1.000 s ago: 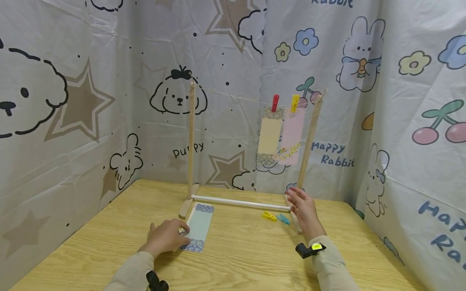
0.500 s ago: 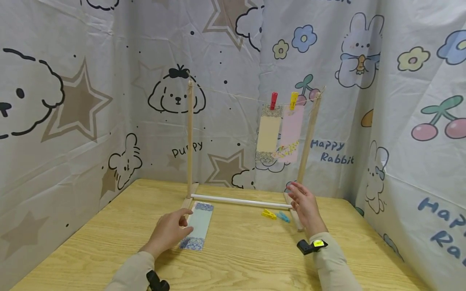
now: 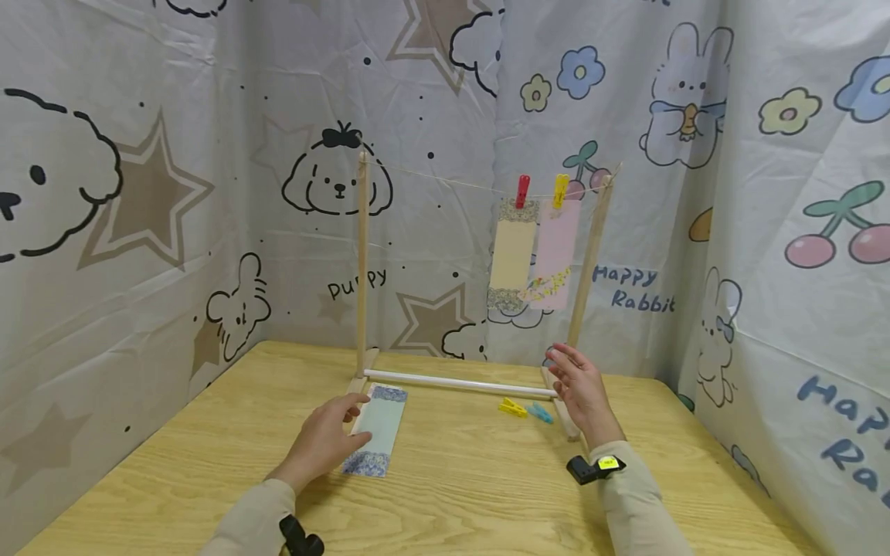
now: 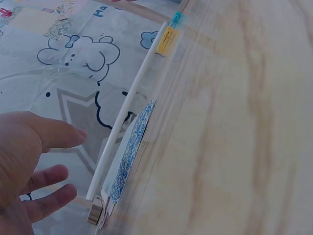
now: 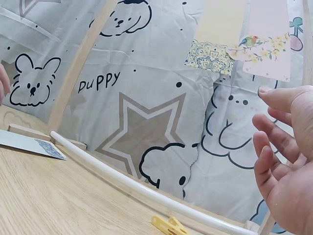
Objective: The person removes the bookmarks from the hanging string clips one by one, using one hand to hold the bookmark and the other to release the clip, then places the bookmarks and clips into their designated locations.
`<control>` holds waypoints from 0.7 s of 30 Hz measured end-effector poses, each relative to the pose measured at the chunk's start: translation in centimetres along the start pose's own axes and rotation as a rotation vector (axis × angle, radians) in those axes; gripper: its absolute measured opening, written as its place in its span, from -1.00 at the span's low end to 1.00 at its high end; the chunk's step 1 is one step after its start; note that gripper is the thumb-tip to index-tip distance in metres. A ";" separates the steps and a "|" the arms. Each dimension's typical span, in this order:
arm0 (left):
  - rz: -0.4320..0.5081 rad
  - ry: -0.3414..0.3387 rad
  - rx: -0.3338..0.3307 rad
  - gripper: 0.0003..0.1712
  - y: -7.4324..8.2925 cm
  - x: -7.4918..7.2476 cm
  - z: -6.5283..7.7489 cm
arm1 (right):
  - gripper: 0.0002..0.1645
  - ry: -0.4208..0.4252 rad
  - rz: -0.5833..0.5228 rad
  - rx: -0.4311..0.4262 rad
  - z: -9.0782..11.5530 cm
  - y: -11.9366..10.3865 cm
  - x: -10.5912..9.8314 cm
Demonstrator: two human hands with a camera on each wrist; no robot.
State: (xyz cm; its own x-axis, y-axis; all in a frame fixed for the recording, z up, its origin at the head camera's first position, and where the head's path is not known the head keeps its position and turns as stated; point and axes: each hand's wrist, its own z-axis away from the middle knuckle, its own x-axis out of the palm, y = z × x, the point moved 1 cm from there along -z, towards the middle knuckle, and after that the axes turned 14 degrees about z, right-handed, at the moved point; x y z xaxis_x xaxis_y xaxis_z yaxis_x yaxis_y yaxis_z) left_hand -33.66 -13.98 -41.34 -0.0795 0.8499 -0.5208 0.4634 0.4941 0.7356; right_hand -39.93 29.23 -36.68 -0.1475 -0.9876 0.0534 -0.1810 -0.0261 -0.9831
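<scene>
A pale green card (image 3: 384,425) with blue patterned ends lies on the table. My left hand (image 3: 321,439) hovers at its left edge with fingers parted and holding nothing; in the left wrist view a gap shows between that hand and the card (image 4: 130,152). By the foot of the right wooden post, my right hand (image 3: 582,395) is raised with loosely bent fingers and nothing in them. To its left, a yellow clothespin (image 3: 513,408) and a blue clothespin (image 3: 540,413) rest on the table.
Two wooden posts (image 3: 362,270), joined by a white rod (image 3: 459,383), carry a thin string (image 3: 431,176). From it hang a cream card (image 3: 513,255) under a red clothespin (image 3: 523,191) and a pink card (image 3: 558,243) under another yellow clothespin (image 3: 560,191). Printed curtains surround the table.
My left hand has drawn up slightly from the green card's left edge, its fingers parting more. My right hand has risen a little. The clothespins and cards stay in place.
</scene>
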 end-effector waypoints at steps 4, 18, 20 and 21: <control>0.050 -0.006 -0.009 -0.37 0.0 -0.1 0.0 | -0.69 -0.029 0.016 -0.002 0.1 -0.5 0.3; 0.111 -0.018 0.035 -0.30 -0.1 0.3 -0.1 | -0.66 -0.086 0.182 -0.079 1.0 -2.7 -2.0; 0.127 -0.026 0.043 -0.30 0.1 0.4 -0.1 | -0.66 -0.092 0.204 -0.085 1.1 -3.2 -2.3; 0.134 -0.030 0.046 -0.31 0.2 0.5 -0.1 | -0.61 -0.093 0.222 -0.088 1.2 -3.4 -2.5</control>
State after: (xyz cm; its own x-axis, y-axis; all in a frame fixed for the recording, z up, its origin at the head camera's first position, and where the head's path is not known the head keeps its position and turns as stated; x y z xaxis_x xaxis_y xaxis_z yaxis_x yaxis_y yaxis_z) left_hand -33.70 -13.45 -41.40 0.0118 0.9016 -0.4324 0.5080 0.3671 0.7792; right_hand -37.83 31.57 -33.68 -0.1036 -0.9777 -0.1825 -0.2390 0.2026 -0.9496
